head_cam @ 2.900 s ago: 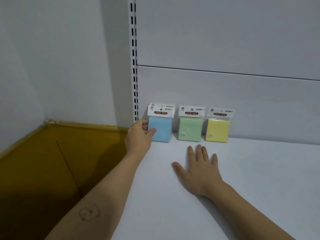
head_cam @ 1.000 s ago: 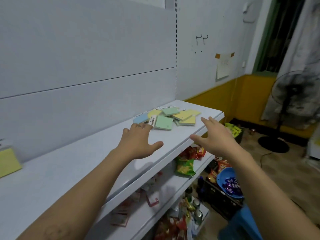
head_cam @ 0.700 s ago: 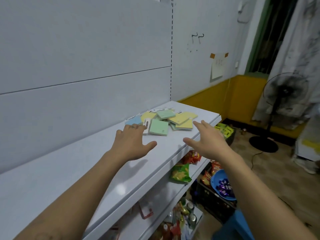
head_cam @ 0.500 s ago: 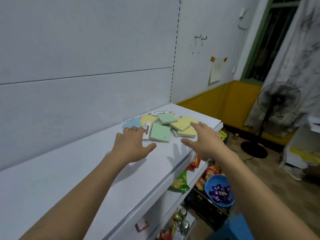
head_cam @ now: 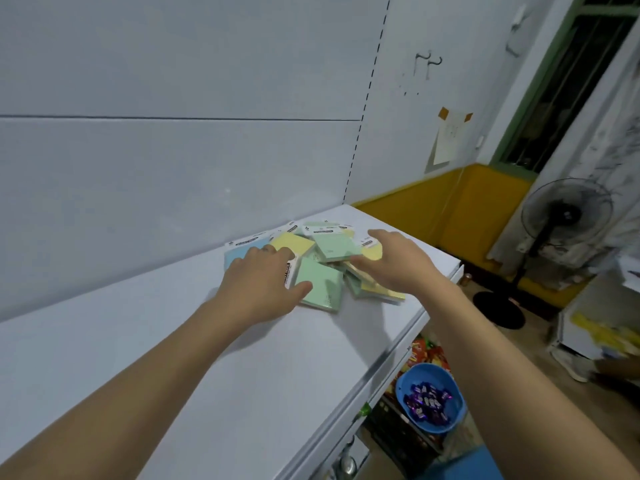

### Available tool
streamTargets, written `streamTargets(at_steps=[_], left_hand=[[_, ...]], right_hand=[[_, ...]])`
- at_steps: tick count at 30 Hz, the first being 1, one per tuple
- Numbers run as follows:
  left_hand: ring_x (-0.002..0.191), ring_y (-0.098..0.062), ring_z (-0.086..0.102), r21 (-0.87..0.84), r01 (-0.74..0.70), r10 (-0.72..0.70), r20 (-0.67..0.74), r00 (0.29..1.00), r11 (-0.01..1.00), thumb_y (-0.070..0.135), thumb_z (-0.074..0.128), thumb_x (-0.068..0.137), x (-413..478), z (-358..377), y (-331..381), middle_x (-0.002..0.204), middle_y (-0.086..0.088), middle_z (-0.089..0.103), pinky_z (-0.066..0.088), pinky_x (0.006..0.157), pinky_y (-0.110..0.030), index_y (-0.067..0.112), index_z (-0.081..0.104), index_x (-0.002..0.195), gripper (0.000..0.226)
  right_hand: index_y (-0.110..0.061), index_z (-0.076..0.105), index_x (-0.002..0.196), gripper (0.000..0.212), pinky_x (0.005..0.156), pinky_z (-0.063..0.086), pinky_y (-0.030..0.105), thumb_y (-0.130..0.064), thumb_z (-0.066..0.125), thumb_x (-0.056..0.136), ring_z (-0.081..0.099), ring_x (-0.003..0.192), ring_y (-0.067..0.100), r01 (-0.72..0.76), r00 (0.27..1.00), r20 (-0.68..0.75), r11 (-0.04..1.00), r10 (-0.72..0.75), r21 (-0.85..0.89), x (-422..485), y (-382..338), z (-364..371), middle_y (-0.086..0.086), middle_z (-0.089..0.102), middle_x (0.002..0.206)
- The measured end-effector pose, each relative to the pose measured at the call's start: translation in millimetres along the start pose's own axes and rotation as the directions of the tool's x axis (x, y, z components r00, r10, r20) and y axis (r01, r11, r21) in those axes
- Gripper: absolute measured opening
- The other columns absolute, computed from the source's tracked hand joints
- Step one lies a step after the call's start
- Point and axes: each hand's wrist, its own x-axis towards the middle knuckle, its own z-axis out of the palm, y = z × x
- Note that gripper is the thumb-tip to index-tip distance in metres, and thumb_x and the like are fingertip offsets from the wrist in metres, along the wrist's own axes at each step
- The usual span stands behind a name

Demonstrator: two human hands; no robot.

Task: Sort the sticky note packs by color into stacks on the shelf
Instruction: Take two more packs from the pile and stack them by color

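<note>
Judging from the head view, both hands are at the pile [head_cam: 325, 258] of packs at the shelf's [head_cam: 242, 375] far right end, near the back wall. My left hand [head_cam: 263, 289] is spread flat and grips nothing, with its fingertips on the blue pack [head_cam: 239, 252]. My right hand [head_cam: 398, 268] is loose and straight-fingered over the yellow packs [head_cam: 377, 289], and I cannot tell if it touches them. The near green pack [head_cam: 320, 284] lies just right of my left thumb, header end toward it, so the left hand is nearer.
</note>
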Motion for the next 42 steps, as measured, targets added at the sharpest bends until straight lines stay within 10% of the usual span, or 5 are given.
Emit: streamTargets(at_steps=[16,24,29,37,42], left_hand=[[0.11,-0.023,0.05,0.101,0.505,-0.468,-0.256,0.846,0.857,0.068,0.049,0.08,8,32,52,0.118,0.0,0.051,0.042,0.079,-0.036,0.021,0.044,0.121,0.063],[0.101,-0.027,0.06,0.175,0.766,-0.757,-0.125,0.641,0.619,0.09,0.03,0.069,3,51,83,0.11,-0.003,0.062,0.04,0.071,-0.034,0.012,0.041,0.125,0.098],[0.086,-0.025,0.056,0.149,0.787,-0.787,-0.077,0.613,0.599,0.091,0.031,0.069,5,54,90,0.091,0.0,0.059,0.041,0.07,-0.033,0.018,0.049,0.093,0.079],[0.078,-0.016,0.057,-0.291,0.759,-0.807,-0.097,0.583,0.583,0.056,0.072,0.067,-1,57,89,0.079,0.009,0.058,0.045,0.062,-0.031,0.025,0.046,0.078,0.042],[0.06,-0.018,0.058,-0.794,0.479,-0.804,-0.02,0.595,0.374,0.005,0.077,0.073,-12,45,83,0.093,-0.009,0.063,0.044,0.041,-0.023,0.016,0.045,0.09,0.038]], right_hand=[[-0.018,0.048,0.129,0.086,0.079,0.038,0.035,-0.079,0.054,0.069,0.052,0.12,0.027,0.261,0.957,0.1,0.959,-0.272,0.11,111,16,42,0.003,0.058,0.127],[-0.015,0.048,0.128,0.077,0.075,0.04,0.032,-0.066,0.066,0.073,0.054,0.115,0.026,0.324,0.925,0.17,0.939,-0.34,0.119,120,38,28,0.003,0.058,0.126],[-0.009,0.047,0.128,0.081,0.081,0.043,0.035,-0.056,0.076,0.069,0.053,0.116,0.028,0.331,0.91,0.199,0.927,-0.363,0.176,118,41,22,0.007,0.057,0.127],[-0.014,0.042,0.072,0.048,0.066,0.039,0.032,-0.043,0.08,0.07,0.051,0.083,0.025,0.336,0.914,0.141,0.904,-0.381,0.263,109,45,22,0.003,0.053,0.086],[-0.008,0.052,0.087,0.035,0.068,0.042,0.033,-0.03,0.076,0.077,0.053,0.083,0.027,0.299,0.925,0.09,0.854,-0.369,0.426,111,47,20,0.004,0.054,0.08]])
